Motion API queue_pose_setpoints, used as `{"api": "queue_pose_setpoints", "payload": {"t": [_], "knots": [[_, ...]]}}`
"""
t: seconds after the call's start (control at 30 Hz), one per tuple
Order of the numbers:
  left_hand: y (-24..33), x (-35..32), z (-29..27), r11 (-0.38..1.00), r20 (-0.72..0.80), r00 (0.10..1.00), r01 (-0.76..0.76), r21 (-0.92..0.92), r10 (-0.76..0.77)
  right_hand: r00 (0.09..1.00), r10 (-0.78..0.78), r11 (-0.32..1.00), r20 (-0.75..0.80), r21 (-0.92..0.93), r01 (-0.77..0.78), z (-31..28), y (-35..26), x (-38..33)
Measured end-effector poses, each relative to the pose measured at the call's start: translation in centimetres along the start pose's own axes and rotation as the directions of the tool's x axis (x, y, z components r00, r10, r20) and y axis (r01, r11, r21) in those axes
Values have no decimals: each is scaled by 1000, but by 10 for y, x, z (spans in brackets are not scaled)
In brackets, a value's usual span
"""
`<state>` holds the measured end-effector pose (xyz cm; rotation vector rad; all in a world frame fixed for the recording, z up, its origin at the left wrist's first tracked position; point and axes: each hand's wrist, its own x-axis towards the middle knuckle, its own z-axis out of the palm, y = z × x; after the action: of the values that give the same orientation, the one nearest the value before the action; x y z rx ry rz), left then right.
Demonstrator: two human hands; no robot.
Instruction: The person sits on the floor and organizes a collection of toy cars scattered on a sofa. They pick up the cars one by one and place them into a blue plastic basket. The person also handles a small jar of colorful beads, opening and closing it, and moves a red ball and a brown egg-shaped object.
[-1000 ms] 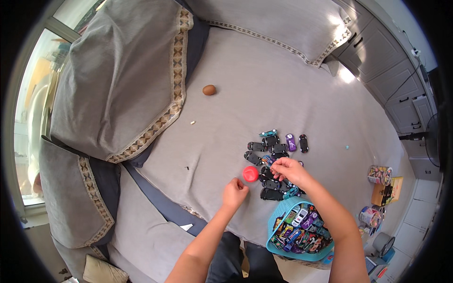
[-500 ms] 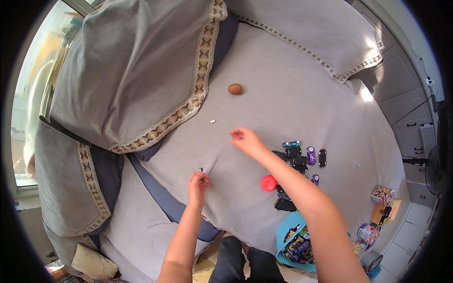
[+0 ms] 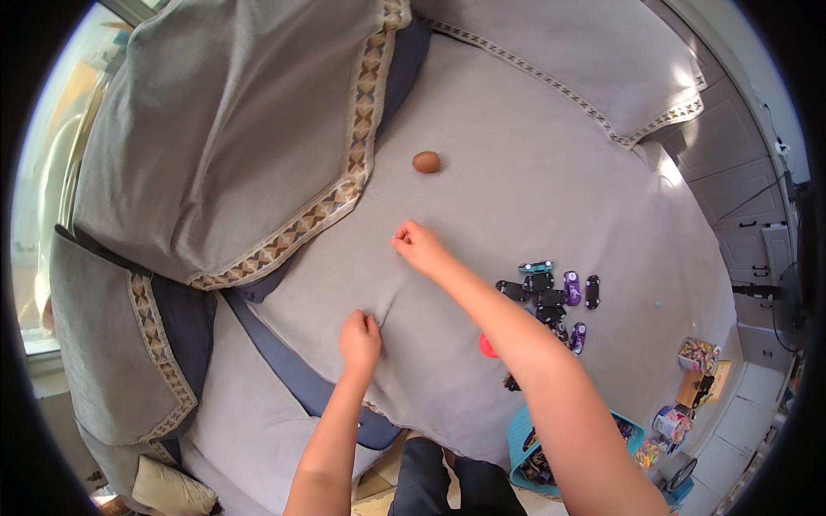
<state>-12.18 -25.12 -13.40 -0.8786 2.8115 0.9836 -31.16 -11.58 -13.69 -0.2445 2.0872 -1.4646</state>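
Observation:
My right hand [image 3: 416, 243] reaches over the grey sofa cover [image 3: 516, 129] with its fingers pinched together. A pale speck shows at its fingertips, likely the small white piece that lay there before. My left hand [image 3: 360, 338] is closed just above the cover, nearer to me; what it holds is hidden by the fingers. Beyond the right hand lies a brown egg-shaped object [image 3: 426, 162]. To the right sit several toy cars, among them a purple car [image 3: 572, 288], a teal car [image 3: 535, 267] and a black car [image 3: 592, 292]. My right forearm partly hides a red round object [image 3: 488, 346].
A turquoise basket [image 3: 520, 430] full of toy cars stands near my knees, partly behind my right arm. Clear tubs of colourful bits [image 3: 697, 354] are at the right edge. Large draped cushions [image 3: 232, 138] rise at the left. A fan [image 3: 787, 301] stands far right.
My right hand has moved left and closed where the small white piece lay; that piece no longer lies on the cover. The small dark thing in my left hand has gone out of sight.

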Motion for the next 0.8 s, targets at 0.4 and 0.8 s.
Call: {"api": "queue_pose_setpoints", "payload": {"t": [0.4,0.8], "knots": [[130,69,-12,57,526,835,524,-849,159,953,301,689,-30,698,-196,-198,29,-200],[226,213,67,900,-42,970,-207,385,240,49,174,715,-984,92,-694,-322,221,-338]]}}
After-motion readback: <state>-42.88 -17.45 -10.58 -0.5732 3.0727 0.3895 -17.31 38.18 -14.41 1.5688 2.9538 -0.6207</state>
